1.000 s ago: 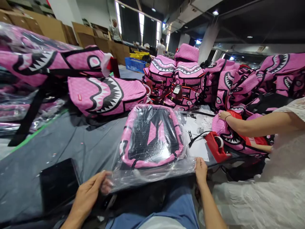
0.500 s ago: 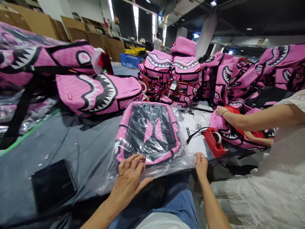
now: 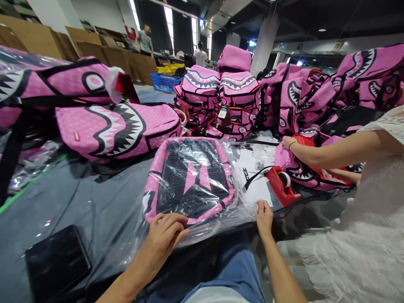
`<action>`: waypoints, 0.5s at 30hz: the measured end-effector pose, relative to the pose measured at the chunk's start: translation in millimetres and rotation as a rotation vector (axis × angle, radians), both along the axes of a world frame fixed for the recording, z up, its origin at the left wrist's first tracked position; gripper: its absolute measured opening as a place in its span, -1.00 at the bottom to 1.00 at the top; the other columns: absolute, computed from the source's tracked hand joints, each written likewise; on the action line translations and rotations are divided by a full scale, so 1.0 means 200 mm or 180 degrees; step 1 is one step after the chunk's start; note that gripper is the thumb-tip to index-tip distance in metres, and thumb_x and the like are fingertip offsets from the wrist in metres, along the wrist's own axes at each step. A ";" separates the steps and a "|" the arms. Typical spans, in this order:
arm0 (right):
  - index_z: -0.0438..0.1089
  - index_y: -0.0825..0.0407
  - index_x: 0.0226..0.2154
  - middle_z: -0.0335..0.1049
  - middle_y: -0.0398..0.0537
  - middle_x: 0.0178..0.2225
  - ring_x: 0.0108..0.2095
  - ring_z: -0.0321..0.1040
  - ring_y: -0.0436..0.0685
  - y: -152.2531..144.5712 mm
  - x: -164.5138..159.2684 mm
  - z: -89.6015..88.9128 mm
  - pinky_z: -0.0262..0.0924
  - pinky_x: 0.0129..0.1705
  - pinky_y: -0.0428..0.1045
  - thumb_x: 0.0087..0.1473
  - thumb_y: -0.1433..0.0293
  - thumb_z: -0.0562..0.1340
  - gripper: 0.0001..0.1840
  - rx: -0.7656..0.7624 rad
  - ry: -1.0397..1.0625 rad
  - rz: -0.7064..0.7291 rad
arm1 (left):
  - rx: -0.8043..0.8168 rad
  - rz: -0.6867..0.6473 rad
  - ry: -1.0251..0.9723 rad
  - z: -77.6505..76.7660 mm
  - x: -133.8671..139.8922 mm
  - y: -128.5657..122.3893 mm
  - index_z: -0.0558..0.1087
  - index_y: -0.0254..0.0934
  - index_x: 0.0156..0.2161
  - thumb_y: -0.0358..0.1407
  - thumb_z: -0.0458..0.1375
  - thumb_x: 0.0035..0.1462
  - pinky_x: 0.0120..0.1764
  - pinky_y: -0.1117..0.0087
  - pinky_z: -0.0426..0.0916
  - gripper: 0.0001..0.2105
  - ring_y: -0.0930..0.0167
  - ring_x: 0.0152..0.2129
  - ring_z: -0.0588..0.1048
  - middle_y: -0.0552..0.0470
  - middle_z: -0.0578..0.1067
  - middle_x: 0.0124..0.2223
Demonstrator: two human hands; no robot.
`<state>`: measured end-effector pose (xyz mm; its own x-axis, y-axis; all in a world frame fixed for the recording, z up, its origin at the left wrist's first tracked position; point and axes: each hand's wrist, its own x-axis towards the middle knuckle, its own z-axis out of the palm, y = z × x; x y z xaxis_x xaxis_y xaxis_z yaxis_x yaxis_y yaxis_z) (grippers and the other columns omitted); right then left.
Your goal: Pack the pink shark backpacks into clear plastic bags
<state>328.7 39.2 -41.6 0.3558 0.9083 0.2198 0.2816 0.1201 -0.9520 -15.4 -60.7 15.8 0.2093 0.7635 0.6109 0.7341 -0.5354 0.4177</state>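
A pink and black backpack (image 3: 196,176) lies flat in front of me inside a clear plastic bag (image 3: 205,229), its ribbed dark back panel facing up. Near the backpack's lower left edge, my left hand (image 3: 166,237) has its fingers bent and closed on the plastic. At the lower right corner of the bag's loose edge, my right hand (image 3: 264,216) pinches the film between thumb and fingers. The plastic stretches between both hands, close to the table's front edge.
Pink shark-mouth backpacks (image 3: 107,130) are piled left, behind and right. A red tape dispenser (image 3: 282,185), white paper (image 3: 257,185) and small snips (image 3: 245,173) lie right. A black tablet-like slab (image 3: 58,261) lies left. Beside me, a co-worker's hands (image 3: 288,143) handle another pink backpack.
My left hand has shifted slightly left and down, its thumb drawn closer to the fingers. My right hand still pinches the bag's corner. The view has turned slightly.
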 end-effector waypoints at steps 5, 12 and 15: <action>0.39 0.02 -0.46 -0.08 -0.36 -0.71 -0.68 -0.08 -0.04 0.02 0.02 -0.03 -0.12 -0.62 -0.08 -0.04 -0.27 0.18 -0.33 -0.0401 0.0311 0.0153 | -0.1307 -0.0012 -0.0745 0.03 0.00 0.10 0.40 -0.19 -0.45 0.02 0.05 0.31 -0.29 0.37 0.32 -0.60 0.38 -0.41 0.48 0.08 0.50 -0.35; 0.43 0.06 -0.53 -0.01 -0.32 -0.75 -0.69 -0.10 -0.05 0.10 0.06 -0.03 -0.18 -0.63 -0.09 -0.17 -0.21 0.27 -0.37 -0.0823 0.0006 0.0510 | -0.1991 0.0147 -0.0792 0.07 0.01 0.15 0.35 -0.19 -0.53 0.09 0.00 0.20 -0.38 0.38 0.27 -0.55 0.39 -0.50 0.41 0.10 0.41 -0.44; 0.43 0.05 -0.52 0.09 -0.28 -0.75 -0.71 -0.02 -0.03 0.09 0.10 -0.01 -0.12 -0.65 -0.09 -0.12 -0.18 0.26 -0.41 -0.0842 -0.0217 0.0469 | -0.1884 0.0140 -0.0713 0.05 0.01 0.15 0.38 -0.18 -0.53 0.12 -0.02 0.21 -0.39 0.39 0.28 -0.53 0.39 -0.50 0.44 0.10 0.43 -0.44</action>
